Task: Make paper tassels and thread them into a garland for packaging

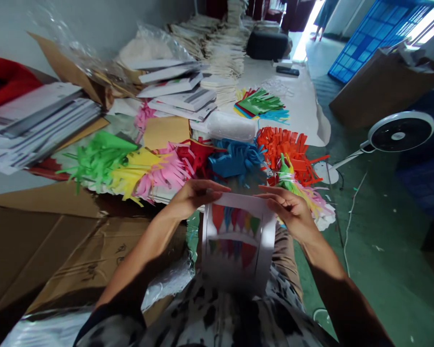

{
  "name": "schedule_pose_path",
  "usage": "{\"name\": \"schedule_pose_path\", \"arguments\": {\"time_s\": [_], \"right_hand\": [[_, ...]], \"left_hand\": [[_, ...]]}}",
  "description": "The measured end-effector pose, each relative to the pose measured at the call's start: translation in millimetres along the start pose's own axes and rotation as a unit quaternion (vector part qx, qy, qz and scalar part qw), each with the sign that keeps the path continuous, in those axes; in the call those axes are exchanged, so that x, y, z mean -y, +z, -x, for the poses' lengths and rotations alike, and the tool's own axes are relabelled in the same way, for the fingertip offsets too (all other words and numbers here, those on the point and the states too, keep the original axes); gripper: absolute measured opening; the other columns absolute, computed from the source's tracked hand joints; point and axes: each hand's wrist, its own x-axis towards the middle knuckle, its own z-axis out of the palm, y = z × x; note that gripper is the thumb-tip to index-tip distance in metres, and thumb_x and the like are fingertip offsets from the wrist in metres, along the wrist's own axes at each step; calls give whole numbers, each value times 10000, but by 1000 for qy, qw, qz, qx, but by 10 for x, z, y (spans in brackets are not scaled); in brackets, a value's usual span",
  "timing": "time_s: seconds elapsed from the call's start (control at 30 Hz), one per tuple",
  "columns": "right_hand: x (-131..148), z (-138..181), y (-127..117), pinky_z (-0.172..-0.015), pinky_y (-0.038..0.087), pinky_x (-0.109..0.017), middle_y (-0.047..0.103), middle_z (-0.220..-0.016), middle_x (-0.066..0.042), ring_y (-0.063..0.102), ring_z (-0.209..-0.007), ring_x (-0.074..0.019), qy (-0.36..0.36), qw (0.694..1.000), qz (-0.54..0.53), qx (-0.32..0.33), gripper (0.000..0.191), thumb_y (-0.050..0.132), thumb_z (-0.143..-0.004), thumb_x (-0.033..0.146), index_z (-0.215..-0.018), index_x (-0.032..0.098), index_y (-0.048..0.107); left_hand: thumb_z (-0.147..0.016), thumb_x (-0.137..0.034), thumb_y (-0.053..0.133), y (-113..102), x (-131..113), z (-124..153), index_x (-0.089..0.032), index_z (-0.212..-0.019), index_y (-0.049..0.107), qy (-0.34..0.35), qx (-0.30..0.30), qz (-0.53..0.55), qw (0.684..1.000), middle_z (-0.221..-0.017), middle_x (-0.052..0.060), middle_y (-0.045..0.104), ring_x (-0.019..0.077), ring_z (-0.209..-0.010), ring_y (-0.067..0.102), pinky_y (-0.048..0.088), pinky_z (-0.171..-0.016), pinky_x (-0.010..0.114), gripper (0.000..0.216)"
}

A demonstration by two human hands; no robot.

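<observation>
Both of my hands hold one white printed card (235,236) upright in front of my body, with rows of coloured tassels pictured on it. My left hand (195,196) pinches its top left corner. At the top right corner, my right hand (287,209) grips it between thumb and fingers. Just beyond lie heaps of fringed paper in green (101,156), yellow (135,171), pink (164,173), dark red (195,156), blue (235,159) and orange (284,147). A tied multicoloured bundle (286,176) rests near my right hand.
Stacks of flat white cards (183,91) stand at the back left, more (47,120) at the far left. A multicoloured fringed stack (262,103) lies farther back. Cardboard boxes (90,260) sit low on the left; a fan (401,132) stands at right, with a blue crate (376,38) behind.
</observation>
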Motion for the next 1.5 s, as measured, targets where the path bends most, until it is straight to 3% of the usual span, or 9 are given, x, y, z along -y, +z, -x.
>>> {"name": "schedule_pose_path", "arguments": {"time_s": [0.17, 0.27, 0.47, 0.63, 0.77, 0.97, 1.17, 1.33, 1.5], "right_hand": [[-183, -337, 150, -763, 516, -344, 796, -1063, -66, 699, -855, -215, -46, 978, 195, -56, 326, 497, -1041, 309, -1178, 236, 784], [-302, -461, 253, -849, 525, -378, 774, -1055, -83, 705, -924, -232, -76, 951, 289, -73, 368, 439, -1029, 218, -1161, 219, 782], [-462, -424, 332, -1033, 494, -473, 733, -1227, -140, 661, -1165, -303, -168, 889, 417, -87, 262, 577, -1036, 289, -1157, 209, 795], [-526, -438, 334, -882, 510, -397, 747, -1012, -82, 664, -969, -250, -197, 871, 445, -67, 248, 582, -1047, 247, -1105, 238, 823], [-561, -498, 344, -829, 505, -365, 756, -982, -71, 661, -914, -231, -193, 867, 452, -85, 299, 565, -1052, 220, -1227, 247, 806], [-555, -595, 372, -790, 458, -354, 773, -1020, -73, 655, -909, -229, -195, 835, 502, -111, 278, 608, -1029, 205, -1190, 255, 830], [-512, -757, 415, -778, 411, -365, 772, -978, -66, 630, -875, -221, -146, 827, 529, -119, 299, 594, -1049, 219, -1233, 286, 820], [-522, -900, 446, -821, 404, -399, 787, -1068, -63, 625, -940, -247, -126, 824, 534, -138, 273, 602, -1051, 249, -1167, 319, 840], [-552, -919, 448, -846, 395, -432, 785, -1040, -79, 617, -971, -269, -152, 810, 551, -128, 288, 578, -1053, 244, -1024, 286, 861]], "left_hand": [[-829, -364, 857, -67, 29, -313, -259, -981, 864, 116, -2, -132, 984, -1191, 117, 784, 262, -1008, 722, 554, -889, 380, 185], [-826, -341, 873, 12, 179, -451, -314, -988, 856, 211, 13, -286, 935, -1157, 81, 799, 270, -1081, 682, 501, -1013, 426, 165], [-1022, -284, 653, 100, 499, -488, -254, -996, 840, 306, 31, -427, 850, -912, 77, 792, 201, -842, 635, 499, -803, 330, 192], [-1038, -220, 625, 70, 567, -467, -228, -1108, 814, 376, 1, -546, 749, -884, 49, 770, 173, -781, 628, 496, -693, 284, 202], [-1031, -145, 614, 59, 603, -457, -237, -1286, 753, 365, -10, -553, 749, -980, 42, 806, 167, -837, 690, 505, -654, 269, 304], [-1005, -227, 678, 104, 558, -529, -241, -1066, 817, 291, -38, -581, 759, -985, 46, 807, 204, -908, 708, 471, -617, 284, 153], [-1034, -275, 635, 67, 427, -690, -245, -1076, 819, 229, -15, -585, 778, -951, 46, 787, 183, -819, 682, 411, -596, 276, 192], [-1043, -240, 592, 54, 355, -817, -186, -891, 808, 277, 12, -607, 745, -870, 66, 748, 215, -878, 663, 457, -708, 324, 269], [-1015, -155, 604, 114, 371, -793, -146, -873, 764, 297, 32, -650, 698, -882, 87, 729, 239, -879, 655, 462, -685, 353, 214]]}}
